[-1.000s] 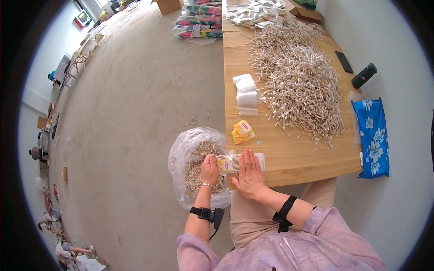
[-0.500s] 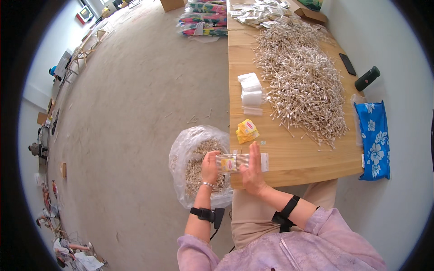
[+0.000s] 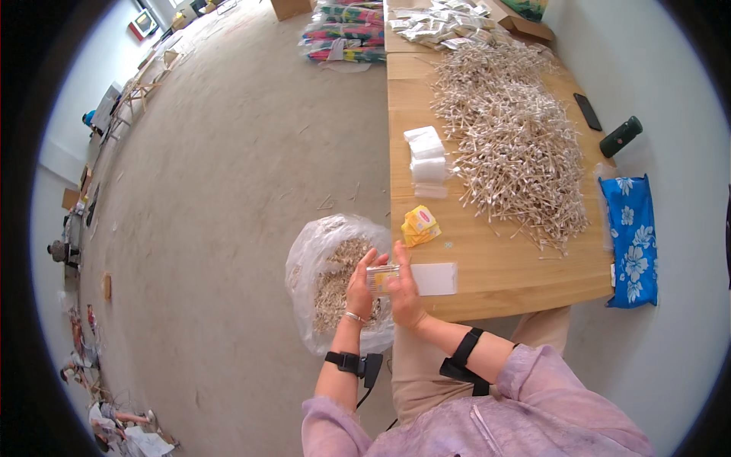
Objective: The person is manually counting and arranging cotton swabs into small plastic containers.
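A small clear packet of cotton swabs (image 3: 378, 281) with a yellow card in it is between my hands, over the table's near left corner. My left hand (image 3: 360, 289) closes round its left end. My right hand (image 3: 406, 299) presses its right end, palm facing the left hand. To the right of my right hand lies a flat white rectangular piece (image 3: 437, 279); whether it joins the packet is hidden. Just beyond the hands sit several yellow cards (image 3: 420, 227). Below my left hand, a large clear plastic bag (image 3: 303, 259) holds many loose swabs.
A big heap of cotton swabs (image 3: 510, 137) covers much of the wooden table (image 3: 525, 282). Clear small bags (image 3: 426, 164) lie left of it, filled packets (image 3: 442, 23) beyond. At right are a phone (image 3: 587, 112), a dark green bottle (image 3: 620, 136) and a blue floral pack (image 3: 630, 240).
My hands have drawn closer together, the right one moving left along the packet. More of the white piece now shows to its right.
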A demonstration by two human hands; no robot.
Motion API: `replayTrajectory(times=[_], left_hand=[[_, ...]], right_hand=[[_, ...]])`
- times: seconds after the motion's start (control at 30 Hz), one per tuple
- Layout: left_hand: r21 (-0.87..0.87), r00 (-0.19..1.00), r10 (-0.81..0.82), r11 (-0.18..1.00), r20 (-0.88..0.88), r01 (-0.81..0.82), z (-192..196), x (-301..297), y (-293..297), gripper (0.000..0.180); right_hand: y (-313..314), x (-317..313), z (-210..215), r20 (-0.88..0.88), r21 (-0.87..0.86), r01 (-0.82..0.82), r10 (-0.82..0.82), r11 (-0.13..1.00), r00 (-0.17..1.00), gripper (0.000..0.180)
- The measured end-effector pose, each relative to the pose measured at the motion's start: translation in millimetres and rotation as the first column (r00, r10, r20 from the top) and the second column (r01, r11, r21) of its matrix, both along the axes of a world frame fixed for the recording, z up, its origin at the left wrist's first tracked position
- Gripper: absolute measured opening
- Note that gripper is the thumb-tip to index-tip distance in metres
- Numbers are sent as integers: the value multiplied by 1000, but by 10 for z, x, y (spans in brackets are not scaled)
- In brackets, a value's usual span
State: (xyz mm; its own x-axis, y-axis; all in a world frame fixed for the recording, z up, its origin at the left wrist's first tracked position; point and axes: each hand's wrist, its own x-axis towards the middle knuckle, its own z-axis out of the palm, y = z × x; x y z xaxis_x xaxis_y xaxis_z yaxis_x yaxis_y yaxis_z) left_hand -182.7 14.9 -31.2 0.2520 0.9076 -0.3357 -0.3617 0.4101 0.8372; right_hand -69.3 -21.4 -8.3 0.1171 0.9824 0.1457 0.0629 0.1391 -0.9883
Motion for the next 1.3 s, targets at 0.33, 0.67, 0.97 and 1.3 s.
replayTrajectory(times=[0.33,0.67,0.97,1.3], left_hand=[[11,995,24,1000,-99,-23,-156,-68,-38,54],[499,385,454,867,-804,19,53,73,-17,47],[546,475,296,614,-829,570,529,1244,-401,59],[479,290,391,582,-874,657,265,1739,-343,55]], right_hand=[[413,545,111,603,174,-77,-45,982,796,54],[803,2210,303,957,146,252,-201,957,209,56],[-84,2333,111,904,235,115,-260,965,340,47],[-256,2667,246,888,290,410,-403,865,222,55]])
